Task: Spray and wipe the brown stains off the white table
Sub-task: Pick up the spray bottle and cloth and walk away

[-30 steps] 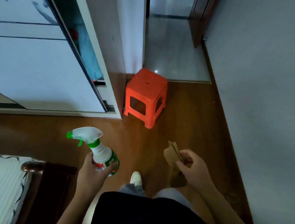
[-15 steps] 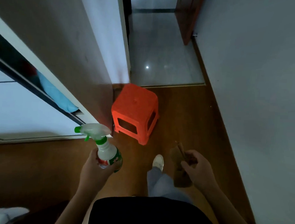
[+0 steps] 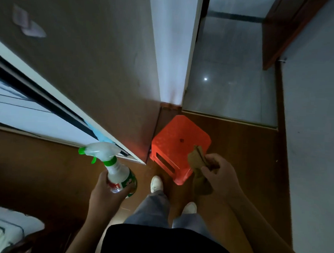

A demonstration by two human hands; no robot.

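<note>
While no bench is in shot: the white bench with its brown stains is nowhere on view, so I can't call which way it lies from the fingers, nor which hand is nearer it.
Landmark: orange plastic stool with a perforated top (image 3: 179,134), standing on the brown wooden floor (image 3: 247,158).
Left hand: the left hand (image 3: 105,196) is left of the stool and on its near side, fingers (image 3: 130,187) wrapped round the body of the white spray bottle with green collar and trigger (image 3: 120,174).
Bottle axis: tilted, with the base in the palm and the head leaning up and leftward, away from the stool. The green nozzle aims at the sliding wardrobe door (image 3: 48,109).
Right hand: the right hand (image 3: 219,176) sits over the stool's near right corner, fingers (image 3: 211,159) pinched on a folded brown cloth (image 3: 196,160). One end of it pokes up across the stool top and the other dangles below the hand.
Feet: white shoes (image 3: 157,183) on the floor, just this side of the stool.
Beyond the stool: grey tiled floor (image 3: 231,71) through a doorway.
Stage: by my read, kit in hand and in transit, with spraying and wiping not yet possible.
Next call: find the bench first. The left grip is low on the bottle, off the trigger, so it likely slides up before any squirt.
</note>
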